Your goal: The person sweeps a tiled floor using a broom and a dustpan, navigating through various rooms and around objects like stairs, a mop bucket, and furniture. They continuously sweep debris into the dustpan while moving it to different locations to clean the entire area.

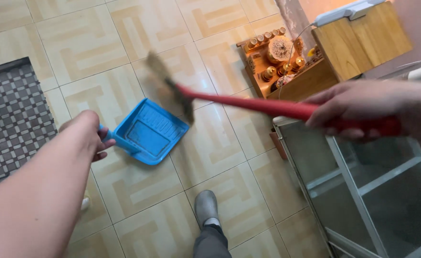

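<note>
- A person's left hand (92, 135), at centre left of the frame, is closed around the handle of a blue dustpan (150, 131); the handle itself is mostly hidden inside the fist.
- The right hand (363, 107), at right, is wrapped around the red handle of a broom (248, 102), whose bristle head, blurred, sits at the pan's upper edge.
- A grey slipper (205, 206) shows at bottom centre on the tiled floor (76, 43).
- A checked mat (14, 119) is cut off at the left edge.
- A glass cabinet (363, 186) fills the lower right.
</note>
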